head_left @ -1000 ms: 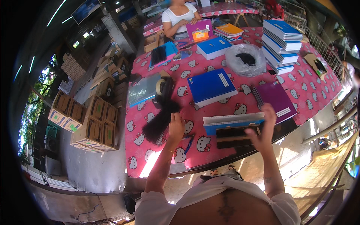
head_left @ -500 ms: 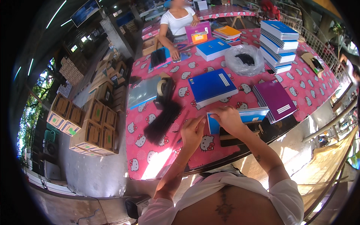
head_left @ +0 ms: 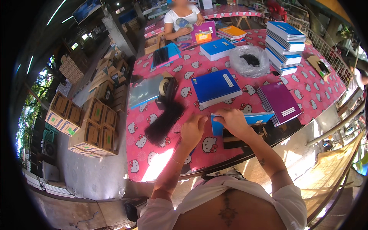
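A blue-covered notebook (head_left: 259,118) stands on its long edge near the table's front, above a dark box-like device (head_left: 237,142). My right hand (head_left: 232,121) grips the notebook's upper left corner, fingers closed over it. Just left of that corner, apart from it, is my left hand (head_left: 191,129), its fingers curled with the thumb against them. Whatever those fingers hold is too small or hidden to make out. Beyond my left hand lies a bundle of thin black strands (head_left: 165,123), like binding coils, beside a black tape dispenser (head_left: 167,91).
A blue notebook stack (head_left: 216,87) sits ahead, with purple spiral notebooks (head_left: 279,100) at right. Farther off are a plastic-wrapped roll (head_left: 250,61) and a tall notebook pile (head_left: 284,48). A co-worker (head_left: 183,19) sits across the table. Cardboard boxes (head_left: 94,130) stand left.
My left hand has moved slightly left and down, away from the notebook's corner. My right hand keeps its grip. The co-worker's hand has lifted off the table with a round item.
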The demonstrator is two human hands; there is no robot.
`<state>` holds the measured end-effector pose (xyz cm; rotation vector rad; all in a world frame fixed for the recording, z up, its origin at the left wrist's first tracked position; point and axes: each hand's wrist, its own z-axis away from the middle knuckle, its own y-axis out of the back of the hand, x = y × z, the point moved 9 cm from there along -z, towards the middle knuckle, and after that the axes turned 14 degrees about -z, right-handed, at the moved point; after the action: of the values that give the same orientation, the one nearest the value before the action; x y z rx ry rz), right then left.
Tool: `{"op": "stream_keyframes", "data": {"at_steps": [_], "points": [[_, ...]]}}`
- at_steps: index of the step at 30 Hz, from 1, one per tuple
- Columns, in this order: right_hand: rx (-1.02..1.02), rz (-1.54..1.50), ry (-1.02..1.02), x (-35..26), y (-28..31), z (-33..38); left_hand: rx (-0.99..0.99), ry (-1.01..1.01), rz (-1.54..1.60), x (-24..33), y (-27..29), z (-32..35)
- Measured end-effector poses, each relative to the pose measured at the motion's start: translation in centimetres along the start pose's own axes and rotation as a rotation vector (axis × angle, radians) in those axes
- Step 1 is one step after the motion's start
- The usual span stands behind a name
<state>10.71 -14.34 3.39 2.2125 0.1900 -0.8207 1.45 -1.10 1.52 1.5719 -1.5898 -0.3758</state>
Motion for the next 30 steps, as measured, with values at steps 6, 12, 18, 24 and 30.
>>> {"op": "stream_keyframes", "data": {"at_steps": [6,12,18,24,30], "points": [[-0.016,-0.017,-0.022,0.3,-0.1,-0.3,-0.113,-0.034,0.132,-0.2,-0.3,-0.8],[-0.072,-0.026,-0.035,-0.2,-0.1,-0.2,-0.237,-0.05,0.18,-0.1,-1.0,-1.0],[-0.141,-0.046,-0.084,1.0,-0.5,-0.2,-0.317,-0.195,0.348,1.7,-0.6,-2.4],[-0.155,-0.172,0.014,1.1,0.3,-0.9,-0.237,-0.34,0.154,3.4,0.1,-3.0],[-0.186,-0.165,0.014,1.7,0.0,-1.1,-0.272,-0.348,0.135,3.7,-0.9,-2.9]]}}
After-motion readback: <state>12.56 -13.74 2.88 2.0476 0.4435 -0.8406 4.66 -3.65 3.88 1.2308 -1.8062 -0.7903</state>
